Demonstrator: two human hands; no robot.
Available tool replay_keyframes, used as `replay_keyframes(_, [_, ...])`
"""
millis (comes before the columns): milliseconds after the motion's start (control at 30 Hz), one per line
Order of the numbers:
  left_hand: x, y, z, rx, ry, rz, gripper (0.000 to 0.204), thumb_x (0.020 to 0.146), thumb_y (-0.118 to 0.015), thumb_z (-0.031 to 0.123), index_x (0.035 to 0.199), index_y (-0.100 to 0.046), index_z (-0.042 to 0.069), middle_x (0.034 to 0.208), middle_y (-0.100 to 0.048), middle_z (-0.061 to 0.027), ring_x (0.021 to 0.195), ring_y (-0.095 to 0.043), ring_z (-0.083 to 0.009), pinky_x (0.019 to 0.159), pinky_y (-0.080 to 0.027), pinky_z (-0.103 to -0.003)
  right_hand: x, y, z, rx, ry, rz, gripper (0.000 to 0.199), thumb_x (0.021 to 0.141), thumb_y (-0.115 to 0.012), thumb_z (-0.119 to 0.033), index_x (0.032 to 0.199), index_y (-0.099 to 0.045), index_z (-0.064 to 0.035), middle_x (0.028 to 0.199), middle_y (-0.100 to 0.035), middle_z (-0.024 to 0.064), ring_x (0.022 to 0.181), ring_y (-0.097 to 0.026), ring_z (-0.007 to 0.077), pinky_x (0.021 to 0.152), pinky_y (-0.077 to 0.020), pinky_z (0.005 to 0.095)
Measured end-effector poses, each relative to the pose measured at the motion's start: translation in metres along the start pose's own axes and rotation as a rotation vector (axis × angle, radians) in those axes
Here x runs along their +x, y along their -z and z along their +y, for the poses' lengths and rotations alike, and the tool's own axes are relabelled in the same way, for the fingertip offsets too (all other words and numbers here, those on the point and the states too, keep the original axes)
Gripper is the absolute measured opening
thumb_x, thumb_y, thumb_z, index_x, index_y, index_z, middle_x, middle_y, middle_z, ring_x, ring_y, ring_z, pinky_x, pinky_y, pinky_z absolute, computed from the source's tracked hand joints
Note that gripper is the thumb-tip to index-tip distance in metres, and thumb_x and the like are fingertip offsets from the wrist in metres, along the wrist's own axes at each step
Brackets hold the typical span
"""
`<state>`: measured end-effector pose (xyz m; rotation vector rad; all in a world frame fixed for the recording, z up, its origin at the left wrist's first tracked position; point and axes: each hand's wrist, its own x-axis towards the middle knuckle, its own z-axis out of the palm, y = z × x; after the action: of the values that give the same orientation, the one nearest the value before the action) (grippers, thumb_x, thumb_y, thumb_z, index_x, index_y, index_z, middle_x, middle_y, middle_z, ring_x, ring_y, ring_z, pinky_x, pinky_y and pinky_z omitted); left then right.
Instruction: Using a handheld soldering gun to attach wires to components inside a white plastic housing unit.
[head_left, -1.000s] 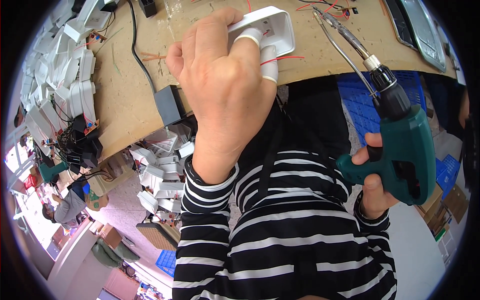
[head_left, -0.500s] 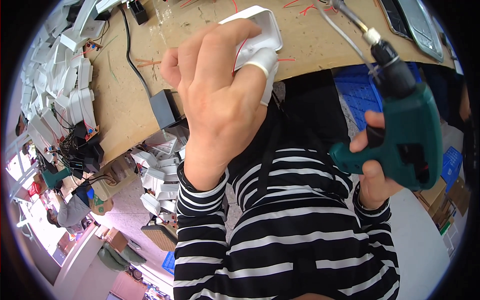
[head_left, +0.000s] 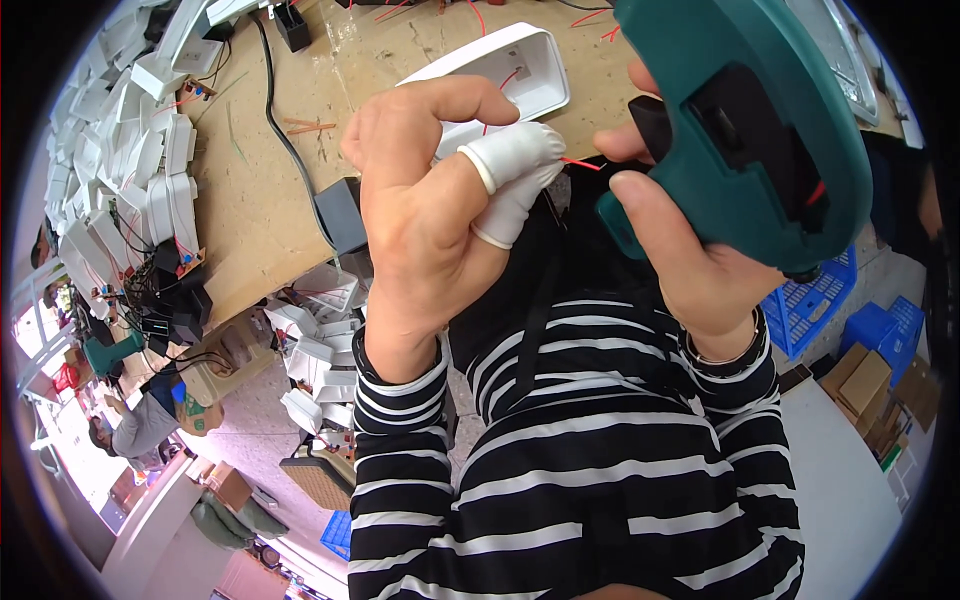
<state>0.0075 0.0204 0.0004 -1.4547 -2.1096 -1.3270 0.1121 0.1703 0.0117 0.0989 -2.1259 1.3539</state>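
Tabletop (head_left: 240, 200): white housing (head_left: 540, 75), apparently red wire (head_left: 509, 79) inside

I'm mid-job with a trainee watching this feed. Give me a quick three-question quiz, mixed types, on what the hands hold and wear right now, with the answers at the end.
1. Multiple choice: which hand grips the green gun-shaped tool? A) left only; B) right only; C) both.
2. True or false: two digits of the left hand wear white covers.
3. Fill in the colour: a ____ wire juts from between those covered fingertips, just below the open white box in the picture.

Key:
1. B, the right hand.
2. True.
3. Red.
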Motion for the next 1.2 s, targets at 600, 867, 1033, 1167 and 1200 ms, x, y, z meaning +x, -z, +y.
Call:
replay_keyframes(600, [0.004, -0.002, -0.007, 0.099, -0.117, 0.007, 0.021, 0.064, -0.069, 0.006, 0.084, -0.065, 0.007, 0.080, -0.056, -0.0054, 0.075, -0.050, -0.0186, 0.067, -0.035, -0.028, 0.001, -0.005, -0.001, -0.273, 0.119, 0.039, 0.038, 0.069, -0.057, 0.013, 0.106, -0.051, 0.0100, 0.100, -0.058, 0.0171, 0.071, -0.059, 0.0157, 0.066, -0.0470, 0.0240])
replay_keyframes(867, [0.001, -0.010, -0.008, 0.138, -0.206, 0.151, 0.021, 0.055, -0.071, 0.011, 0.076, -0.064, 0.012, 0.069, -0.054, 0.0021, 0.062, -0.050, -0.0154, 0.063, -0.025, -0.031, 0.015, -0.019, -0.025, -0.353, -0.072, 0.099, 0.011, 0.074, -0.060, 0.007, 0.085, -0.058, 0.0033, 0.075, -0.058, 0.0048, 0.067, -0.053, 0.0105, 0.061, -0.0431, 0.0223])
replay_keyframes(1033, [-0.002, -0.011, -0.009, 0.390, -0.122, 0.211, 0.017, 0.058, -0.068, 0.009, 0.074, -0.064, 0.012, 0.069, -0.055, 0.0023, 0.062, -0.049, -0.0148, 0.066, -0.025, -0.032, 0.008, 0.002, -0.014, -0.269, 0.035, 0.191, 0.022, 0.070, -0.062, 0.008, 0.091, -0.058, 0.0061, 0.080, -0.060, 0.0086, 0.069, -0.055, 0.0142, 0.064, -0.0445, 0.0241])
replay_keyframes(1167, [0.004, -0.013, -0.003, 0.563, -0.060, 0.182, 0.014, 0.059, -0.067, 0.009, 0.073, -0.064, 0.011, 0.074, -0.056, 0.0017, 0.068, -0.049, -0.0161, 0.070, -0.025, -0.034, -0.012, 0.033, -0.024, -0.184, 0.007, 0.058, 0.037, 0.068, -0.058, 0.007, 0.104, -0.050, 0.0125, 0.078, -0.060, 0.0122, 0.065, -0.054, 0.0141, 0.063, -0.0441, 0.0230])
replay_keyframes(1200, [0.006, -0.011, 0.000, 0.640, 0.021, 0.138, 0.014, 0.062, -0.068, 0.010, 0.075, -0.065, 0.011, 0.078, -0.057, 0.0008, 0.072, -0.050, -0.0161, 0.073, -0.026, -0.033, -0.022, 0.036, -0.026, -0.108, -0.060, 0.079, 0.039, 0.069, -0.058, 0.006, 0.107, -0.048, 0.0131, 0.080, -0.060, 0.0136, 0.064, -0.054, 0.0145, 0.062, -0.0440, 0.0229])
